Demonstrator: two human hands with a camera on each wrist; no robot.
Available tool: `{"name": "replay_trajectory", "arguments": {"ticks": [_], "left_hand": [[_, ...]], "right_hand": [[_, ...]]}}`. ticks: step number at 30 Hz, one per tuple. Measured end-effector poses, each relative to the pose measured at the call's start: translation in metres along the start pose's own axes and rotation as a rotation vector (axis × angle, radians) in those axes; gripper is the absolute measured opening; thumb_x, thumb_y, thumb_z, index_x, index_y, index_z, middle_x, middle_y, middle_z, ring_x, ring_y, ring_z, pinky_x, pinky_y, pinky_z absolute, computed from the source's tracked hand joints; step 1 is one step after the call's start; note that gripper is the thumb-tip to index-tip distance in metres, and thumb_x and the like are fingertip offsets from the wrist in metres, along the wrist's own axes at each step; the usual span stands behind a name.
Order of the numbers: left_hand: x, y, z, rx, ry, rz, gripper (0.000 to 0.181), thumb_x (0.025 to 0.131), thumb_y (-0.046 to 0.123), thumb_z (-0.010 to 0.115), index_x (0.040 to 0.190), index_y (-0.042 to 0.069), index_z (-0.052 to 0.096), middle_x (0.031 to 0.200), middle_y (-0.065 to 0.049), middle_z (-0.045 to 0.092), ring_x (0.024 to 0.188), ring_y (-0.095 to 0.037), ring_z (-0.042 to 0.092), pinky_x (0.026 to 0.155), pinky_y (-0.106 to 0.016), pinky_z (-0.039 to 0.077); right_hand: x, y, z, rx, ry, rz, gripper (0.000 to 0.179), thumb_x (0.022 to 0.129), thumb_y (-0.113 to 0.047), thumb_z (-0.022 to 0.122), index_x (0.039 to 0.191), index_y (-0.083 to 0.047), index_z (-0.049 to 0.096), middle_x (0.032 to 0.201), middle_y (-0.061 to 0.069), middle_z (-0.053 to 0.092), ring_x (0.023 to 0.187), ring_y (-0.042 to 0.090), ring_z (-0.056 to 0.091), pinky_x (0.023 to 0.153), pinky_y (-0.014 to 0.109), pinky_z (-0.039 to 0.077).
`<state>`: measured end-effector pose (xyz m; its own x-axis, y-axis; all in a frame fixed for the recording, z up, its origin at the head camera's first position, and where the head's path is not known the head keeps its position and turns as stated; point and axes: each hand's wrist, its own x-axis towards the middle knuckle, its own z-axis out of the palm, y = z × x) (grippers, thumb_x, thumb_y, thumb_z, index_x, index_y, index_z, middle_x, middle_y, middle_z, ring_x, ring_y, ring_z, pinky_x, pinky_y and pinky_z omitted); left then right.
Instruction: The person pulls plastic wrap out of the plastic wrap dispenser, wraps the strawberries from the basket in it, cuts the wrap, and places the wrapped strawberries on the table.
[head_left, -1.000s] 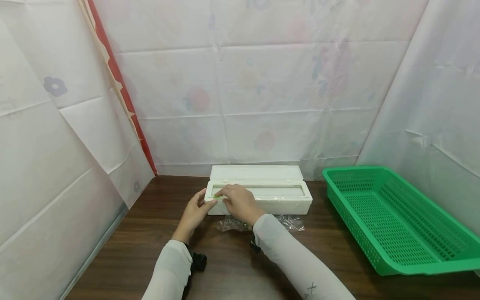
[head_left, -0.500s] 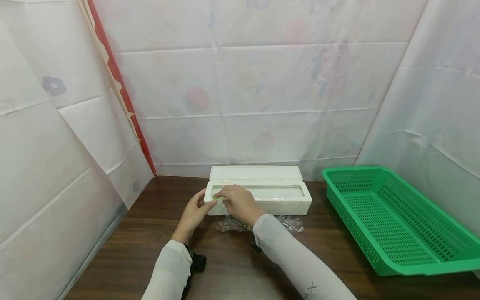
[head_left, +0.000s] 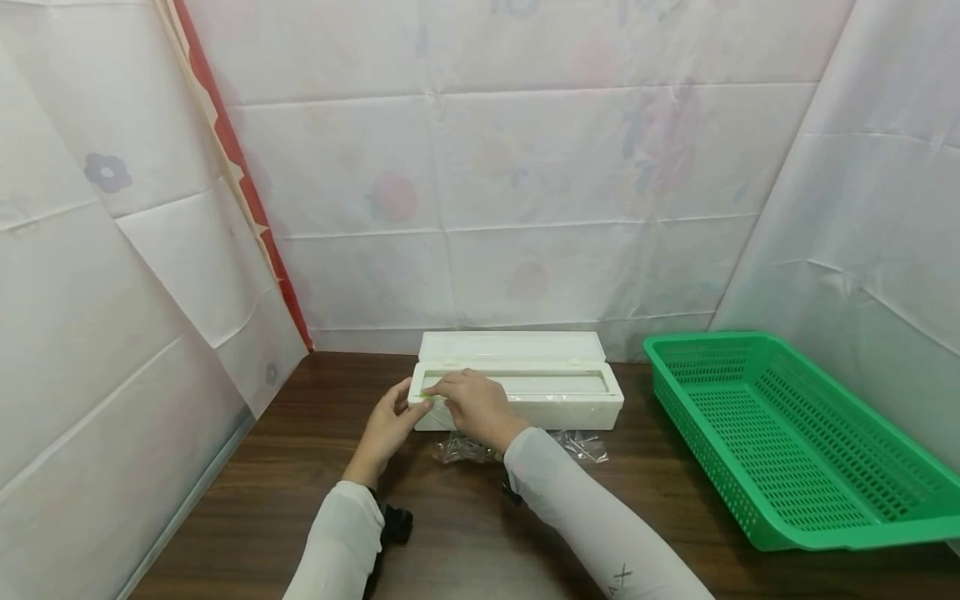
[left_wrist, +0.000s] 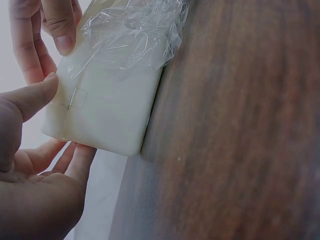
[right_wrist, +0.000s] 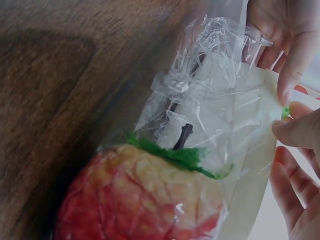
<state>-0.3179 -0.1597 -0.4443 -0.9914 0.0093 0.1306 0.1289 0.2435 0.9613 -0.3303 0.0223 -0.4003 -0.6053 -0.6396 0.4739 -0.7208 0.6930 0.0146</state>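
Note:
A long white cling film box [head_left: 566, 408] stands at the back of the table with its lid [head_left: 513, 346] up. My left hand [head_left: 386, 433] grips its left end, the thumb at the front edge and fingers round the side. At the same corner my right hand [head_left: 480, 408] pinches a small green slider [right_wrist: 286, 112], mostly hidden by fingertips. In front of the box lies crumpled clear film [right_wrist: 215, 55]. In the right wrist view a red and yellow fruit [right_wrist: 135, 205] with a green leafy top and dark stem lies in clear wrap; in the head view my right wrist mostly covers it.
A green plastic basket [head_left: 787, 537] stands on the right of the dark wooden table [head_left: 450, 542]. White printed sheeting [head_left: 480, 167] encloses the back and both sides, close behind the box.
My right fingertips and the green slider have shifted slightly left along the box's front edge. My left hand and the box hold almost still.

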Motion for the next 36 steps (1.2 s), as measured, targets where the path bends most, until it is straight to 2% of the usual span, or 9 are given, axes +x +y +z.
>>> {"name": "replay_trajectory", "arguments": {"ticks": [7, 11, 14, 18, 21, 24, 29, 32, 36], "left_hand": [[0.0, -0.001, 0.0, -0.018, -0.006, 0.015, 0.076, 0.085, 0.037, 0.068, 0.144, 0.007, 0.03, 0.141, -0.021, 0.04, 0.123, -0.031, 0.042, 0.099, -0.052, 0.042], [-0.009, 0.015, -0.002, -0.042, -0.027, 0.0, 0.072, 0.088, 0.028, 0.065, 0.144, 0.004, 0.028, 0.142, -0.024, 0.037, 0.124, -0.033, 0.041, 0.1, -0.053, 0.04], [-0.008, 0.014, -0.003, -0.039, -0.03, -0.002, 0.073, 0.087, 0.031, 0.065, 0.144, 0.005, 0.028, 0.143, -0.023, 0.037, 0.125, -0.033, 0.04, 0.101, -0.053, 0.039], [0.0, -0.002, -0.002, -0.017, -0.014, 0.008, 0.079, 0.082, 0.044, 0.067, 0.144, 0.011, 0.031, 0.143, -0.018, 0.038, 0.125, -0.03, 0.04, 0.1, -0.052, 0.04], [0.0, -0.001, -0.002, -0.012, -0.012, 0.006, 0.079, 0.081, 0.045, 0.068, 0.143, 0.011, 0.032, 0.143, -0.017, 0.038, 0.125, -0.03, 0.04, 0.1, -0.052, 0.04], [0.0, 0.0, -0.001, -0.01, -0.012, 0.008, 0.078, 0.083, 0.043, 0.068, 0.143, 0.011, 0.031, 0.143, -0.017, 0.038, 0.125, -0.031, 0.039, 0.1, -0.052, 0.04], [0.0, 0.0, -0.001, -0.008, -0.01, 0.012, 0.077, 0.083, 0.042, 0.068, 0.143, 0.011, 0.032, 0.142, -0.017, 0.039, 0.125, -0.03, 0.04, 0.1, -0.052, 0.04], [0.0, 0.0, -0.001, -0.008, -0.01, 0.002, 0.077, 0.082, 0.042, 0.068, 0.143, 0.011, 0.032, 0.142, -0.017, 0.039, 0.125, -0.03, 0.04, 0.1, -0.052, 0.04], [0.001, -0.001, -0.001, -0.006, -0.014, -0.014, 0.079, 0.081, 0.046, 0.068, 0.143, 0.012, 0.032, 0.143, -0.016, 0.038, 0.126, -0.03, 0.039, 0.1, -0.052, 0.04]], "right_hand": [[0.001, -0.001, -0.001, -0.023, -0.011, -0.023, 0.035, 0.09, -0.011, 0.059, 0.119, -0.031, 0.063, 0.118, -0.012, 0.063, 0.1, 0.008, 0.055, 0.071, 0.028, 0.055], [0.004, -0.002, -0.001, -0.031, -0.044, -0.025, 0.036, 0.091, -0.012, 0.058, 0.12, -0.032, 0.062, 0.119, -0.012, 0.062, 0.101, 0.008, 0.054, 0.073, 0.029, 0.055], [0.006, -0.002, 0.001, -0.051, -0.053, -0.039, 0.038, 0.091, -0.01, 0.057, 0.121, -0.033, 0.061, 0.12, -0.013, 0.061, 0.103, 0.008, 0.054, 0.078, 0.029, 0.055], [0.009, -0.003, 0.002, -0.121, -0.053, -0.079, 0.046, 0.088, -0.006, 0.056, 0.124, -0.036, 0.059, 0.122, -0.015, 0.061, 0.102, 0.008, 0.056, 0.075, 0.026, 0.055], [0.01, -0.004, -0.001, -0.158, -0.061, -0.09, 0.049, 0.086, -0.005, 0.056, 0.124, -0.036, 0.058, 0.121, -0.016, 0.06, 0.099, 0.007, 0.057, 0.068, 0.024, 0.056], [0.01, -0.004, -0.003, -0.148, -0.065, -0.087, 0.049, 0.087, -0.005, 0.055, 0.124, -0.036, 0.059, 0.121, -0.015, 0.061, 0.099, 0.008, 0.058, 0.069, 0.025, 0.056], [0.01, -0.003, -0.004, -0.121, -0.063, -0.088, 0.048, 0.088, -0.004, 0.053, 0.124, -0.034, 0.059, 0.121, -0.014, 0.061, 0.099, 0.01, 0.058, 0.061, 0.024, 0.055], [0.01, -0.003, -0.003, -0.099, -0.062, -0.08, 0.046, 0.088, -0.005, 0.053, 0.123, -0.034, 0.06, 0.12, -0.013, 0.062, 0.096, 0.01, 0.058, 0.073, 0.027, 0.056], [0.009, -0.002, -0.005, -0.004, -0.085, -0.022, 0.041, 0.088, -0.012, 0.053, 0.123, -0.032, 0.061, 0.118, -0.01, 0.063, 0.077, 0.007, 0.055, 0.057, 0.021, 0.052]]}}
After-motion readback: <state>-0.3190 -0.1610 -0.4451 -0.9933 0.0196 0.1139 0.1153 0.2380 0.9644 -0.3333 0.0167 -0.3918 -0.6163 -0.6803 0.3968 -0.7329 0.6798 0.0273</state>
